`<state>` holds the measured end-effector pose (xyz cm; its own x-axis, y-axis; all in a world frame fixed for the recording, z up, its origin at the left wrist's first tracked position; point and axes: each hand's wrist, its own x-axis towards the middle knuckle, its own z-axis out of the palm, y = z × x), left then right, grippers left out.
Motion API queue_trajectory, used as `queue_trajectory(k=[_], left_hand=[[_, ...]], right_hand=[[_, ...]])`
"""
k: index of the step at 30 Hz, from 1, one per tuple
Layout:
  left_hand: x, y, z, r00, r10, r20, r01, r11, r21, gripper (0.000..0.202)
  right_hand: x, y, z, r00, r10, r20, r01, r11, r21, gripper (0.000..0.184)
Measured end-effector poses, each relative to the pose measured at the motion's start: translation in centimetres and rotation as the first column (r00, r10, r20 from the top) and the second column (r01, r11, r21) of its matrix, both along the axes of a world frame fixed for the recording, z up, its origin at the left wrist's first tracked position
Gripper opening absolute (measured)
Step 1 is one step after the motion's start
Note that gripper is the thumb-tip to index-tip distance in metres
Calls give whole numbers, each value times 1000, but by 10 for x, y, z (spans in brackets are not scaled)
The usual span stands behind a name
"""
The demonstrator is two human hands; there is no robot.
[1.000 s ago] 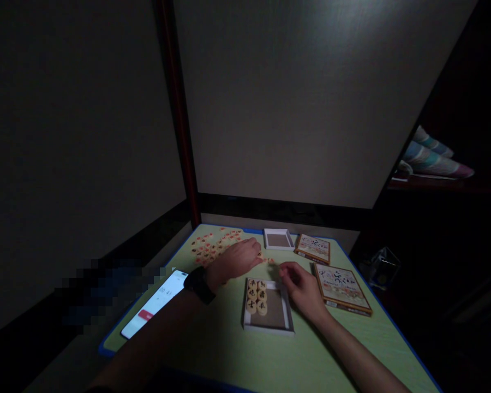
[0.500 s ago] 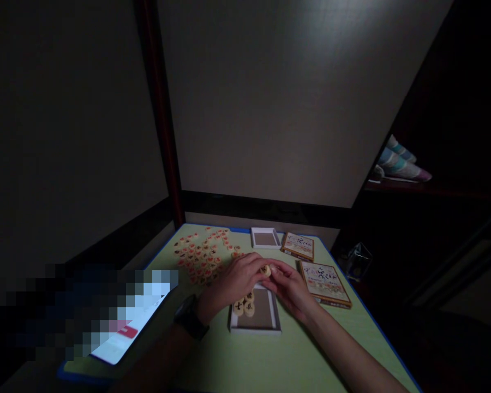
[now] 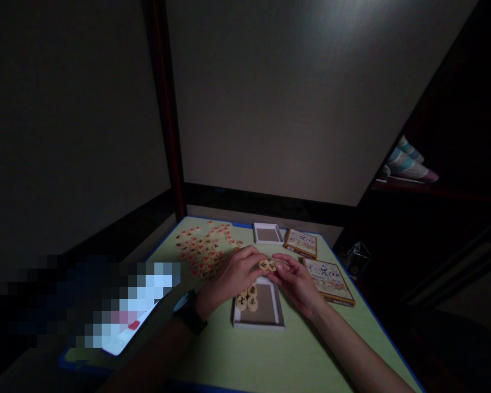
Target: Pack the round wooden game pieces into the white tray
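Note:
My left hand [image 3: 238, 271], with a dark watch on its wrist, pinches a round Chinese chess piece [image 3: 263, 265] with black writing. Right beside it, a second Chinese chess piece [image 3: 272, 266] is held in the fingers of my right hand [image 3: 300, 285]. The two pieces appear to touch, side by side. Below both hands lies an open white-walled box tray [image 3: 258, 328] with a brown bottom. Several pieces with black characters sit in its left part, some of them hidden by my left hand.
Many red and black chess pieces [image 3: 200, 248] are scattered at the table's far left. A second box tray [image 3: 267, 233] lies at the back. Two printed box lids [image 3: 328, 279] rest to the right. A lit screen [image 3: 126, 334], partly pixelated, is at the left edge.
My hands have drawn slightly apart, and two chess pieces now show between them where one showed before. The whole view has shifted a little.

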<state>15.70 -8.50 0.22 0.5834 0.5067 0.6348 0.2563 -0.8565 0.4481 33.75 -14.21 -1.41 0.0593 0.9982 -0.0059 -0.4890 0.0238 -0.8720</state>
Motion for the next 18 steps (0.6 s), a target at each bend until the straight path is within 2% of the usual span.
queue_trajectory(k=[6,12,15,18], left_hand=[[0,-5,-3,998,-35,-60,37,999,34,28],[0,-7,-2,994,-27,-110,34,998,61,24],[1,-8,-1,995,-42,-87,43,999,15,19],[3,-6,1,996,-87,-10,85,991,-103,10]], right_hand=[[-5,-1,-3,996,30,79,-32,999,26,34],[-5,-3,-1,993,44,107,-43,999,-16,41],[-7,-5,-1,994,55,89,-53,998,-27,41],[-8,-7,0,995,75,63,-74,997,-11,40]])
